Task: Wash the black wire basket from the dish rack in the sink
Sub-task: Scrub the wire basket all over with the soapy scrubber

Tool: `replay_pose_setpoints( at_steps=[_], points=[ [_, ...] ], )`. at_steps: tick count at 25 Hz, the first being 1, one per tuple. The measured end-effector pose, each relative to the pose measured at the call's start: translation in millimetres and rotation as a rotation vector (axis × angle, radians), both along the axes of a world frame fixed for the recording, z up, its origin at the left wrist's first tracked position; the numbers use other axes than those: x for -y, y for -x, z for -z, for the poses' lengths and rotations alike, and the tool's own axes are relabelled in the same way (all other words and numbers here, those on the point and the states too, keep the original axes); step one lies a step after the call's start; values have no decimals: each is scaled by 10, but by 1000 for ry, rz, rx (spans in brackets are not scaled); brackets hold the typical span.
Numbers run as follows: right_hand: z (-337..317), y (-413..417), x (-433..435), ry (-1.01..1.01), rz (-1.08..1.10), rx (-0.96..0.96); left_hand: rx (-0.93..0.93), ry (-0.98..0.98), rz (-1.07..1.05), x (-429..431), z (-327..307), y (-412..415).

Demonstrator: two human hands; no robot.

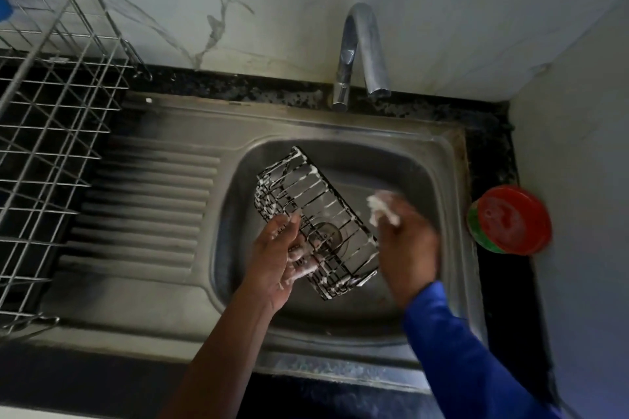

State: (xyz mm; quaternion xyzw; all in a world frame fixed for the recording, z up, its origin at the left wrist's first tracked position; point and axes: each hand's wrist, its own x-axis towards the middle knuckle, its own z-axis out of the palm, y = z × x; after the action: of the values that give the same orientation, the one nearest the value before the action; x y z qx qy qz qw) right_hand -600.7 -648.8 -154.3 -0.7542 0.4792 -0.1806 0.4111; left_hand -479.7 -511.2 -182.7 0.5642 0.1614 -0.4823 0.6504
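Suds coat the black wire basket over the stainless steel sink; left hand grips its edge, right hand clutches a foamy white scrubber (chrome tap dry). Rinsing is likely left to do.

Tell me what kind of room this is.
Probably a home kitchen, at the washing-up spot: a stainless steel sink with a ribbed drainboard, a chrome tap behind it, and a wire dish rack alongside.
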Motion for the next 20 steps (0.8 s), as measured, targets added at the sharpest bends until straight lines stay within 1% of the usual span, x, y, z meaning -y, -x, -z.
replay_pose_setpoints(
  at_steps=[1,2,4,5,6,8,9,12,14,15,16,18,19,20],
  points=[
    [-17,-102,-147,149,-161,-85,10,4,-22,64,-7,14],
    [17,-152,-329,266,-291,-117,32,6,-40,120,-10,27],
    [200,-72,-525,469,-542,-121,95,-1,-40,185,-34,37],
    [323,-19,-483,551,-603,-148,117,-8,-40,186,-52,38],
    [385,-2,-390,500,-552,-207,123,-8,-48,180,-72,38],
    [362,-34,-352,311,-384,-345,122,14,-61,188,-70,49],
    [378,-62,-431,317,-338,-321,128,14,-57,192,-66,65],
    [479,-20,-537,395,-474,-196,138,-6,-46,238,-51,88],
    [504,-41,-303,305,-338,-210,107,-15,-78,253,-40,89],
    [522,-49,-276,300,-285,-276,101,-16,-90,253,-36,94],
    [469,-80,-336,295,-298,-290,101,-21,-89,255,-37,110],
    [423,-42,-483,291,-449,-210,106,-18,-68,271,-37,134],
    [404,-25,-457,254,-504,-230,103,-18,-64,282,-51,145],
    [412,-42,-345,216,-442,-272,98,-20,-76,292,-70,158]
  ],
)
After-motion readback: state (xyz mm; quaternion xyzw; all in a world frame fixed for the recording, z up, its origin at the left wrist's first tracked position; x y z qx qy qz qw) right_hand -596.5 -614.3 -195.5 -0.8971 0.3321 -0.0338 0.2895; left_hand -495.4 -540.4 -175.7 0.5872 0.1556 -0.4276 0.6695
